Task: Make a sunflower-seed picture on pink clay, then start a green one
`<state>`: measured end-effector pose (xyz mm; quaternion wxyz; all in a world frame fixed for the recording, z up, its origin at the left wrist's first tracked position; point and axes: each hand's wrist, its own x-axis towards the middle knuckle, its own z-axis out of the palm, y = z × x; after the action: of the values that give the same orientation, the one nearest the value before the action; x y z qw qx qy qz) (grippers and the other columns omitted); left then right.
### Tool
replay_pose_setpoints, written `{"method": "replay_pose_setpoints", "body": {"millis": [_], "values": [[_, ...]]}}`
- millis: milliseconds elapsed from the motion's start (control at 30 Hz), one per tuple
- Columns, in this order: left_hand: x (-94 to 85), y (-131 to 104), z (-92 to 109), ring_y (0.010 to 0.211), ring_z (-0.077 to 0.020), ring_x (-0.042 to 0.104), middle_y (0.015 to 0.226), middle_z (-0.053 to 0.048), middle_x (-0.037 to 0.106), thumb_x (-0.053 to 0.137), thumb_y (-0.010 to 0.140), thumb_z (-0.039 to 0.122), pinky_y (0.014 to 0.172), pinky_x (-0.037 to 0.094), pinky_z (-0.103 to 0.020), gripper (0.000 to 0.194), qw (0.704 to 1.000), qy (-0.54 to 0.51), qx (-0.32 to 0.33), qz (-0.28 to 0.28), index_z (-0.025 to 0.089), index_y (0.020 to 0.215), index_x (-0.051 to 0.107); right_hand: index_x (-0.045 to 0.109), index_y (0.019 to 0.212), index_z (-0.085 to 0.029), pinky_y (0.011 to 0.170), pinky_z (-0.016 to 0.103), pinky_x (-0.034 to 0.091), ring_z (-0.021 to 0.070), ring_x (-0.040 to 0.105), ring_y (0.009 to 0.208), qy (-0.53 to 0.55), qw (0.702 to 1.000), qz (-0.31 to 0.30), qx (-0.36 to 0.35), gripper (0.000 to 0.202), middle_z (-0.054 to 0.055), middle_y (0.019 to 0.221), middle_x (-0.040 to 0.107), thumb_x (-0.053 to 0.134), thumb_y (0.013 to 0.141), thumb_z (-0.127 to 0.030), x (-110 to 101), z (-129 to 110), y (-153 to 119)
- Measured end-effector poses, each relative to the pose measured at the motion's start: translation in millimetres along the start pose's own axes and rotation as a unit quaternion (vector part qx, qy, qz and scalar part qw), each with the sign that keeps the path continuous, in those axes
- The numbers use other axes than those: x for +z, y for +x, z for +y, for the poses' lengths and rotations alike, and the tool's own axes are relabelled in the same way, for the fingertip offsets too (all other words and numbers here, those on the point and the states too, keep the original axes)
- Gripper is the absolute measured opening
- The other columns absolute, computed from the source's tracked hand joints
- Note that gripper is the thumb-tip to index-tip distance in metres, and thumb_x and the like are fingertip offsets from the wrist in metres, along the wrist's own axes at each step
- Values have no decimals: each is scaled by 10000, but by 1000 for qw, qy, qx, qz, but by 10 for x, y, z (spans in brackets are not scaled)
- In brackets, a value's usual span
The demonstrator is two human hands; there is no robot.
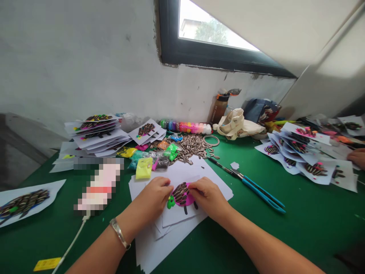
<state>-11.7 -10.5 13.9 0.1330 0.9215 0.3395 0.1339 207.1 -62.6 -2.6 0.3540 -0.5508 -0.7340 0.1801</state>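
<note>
A small sheet of white paper [171, 219] lies on a stack of larger sheets [154, 253]. On it is a clay animal with a pink body [190, 199], a green head [170, 202] and black legs. Striped sunflower seeds [180, 193] cover the body's left part; pink clay shows on the right. My left hand [155, 196] is closed beside the head, its fingertips near the seeds. With thumb and forefinger pinched, my right hand [211, 197] touches the body's upper right. Whatever either hand's fingertips hold is hidden.
Behind the paper lie a seed pile [189, 146] and yellow clay packet [144, 168]. Blue tweezers [264, 194] and a pen [219, 165] lie right. Finished pictures are stacked left [98, 139] and right [302, 154]. A blurred-out object with a cable [71, 243] lies left. Another person's hand [357, 156] shows far right.
</note>
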Motion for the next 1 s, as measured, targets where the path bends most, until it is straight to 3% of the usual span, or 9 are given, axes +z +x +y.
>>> {"method": "replay_pose_setpoints", "body": {"millis": [367,1000], "values": [[0,-1,-1,1033,-249,582,1098,-124,642,440,949,163,941,481,-396,284,1000,-8,-6,-2,170,995,720,709,870,-223,746,304,405,180,538,765,-47,997,23,-56,166,18,748,664,619,837,-88,62,68,-43],[34,-4,-40,1017,-233,579,1089,-114,642,451,937,147,932,486,-386,275,1000,-11,3,7,188,996,716,690,954,-188,772,315,381,189,503,800,-128,984,-7,-126,161,42,780,656,552,909,-118,-1,81,-68]]}}
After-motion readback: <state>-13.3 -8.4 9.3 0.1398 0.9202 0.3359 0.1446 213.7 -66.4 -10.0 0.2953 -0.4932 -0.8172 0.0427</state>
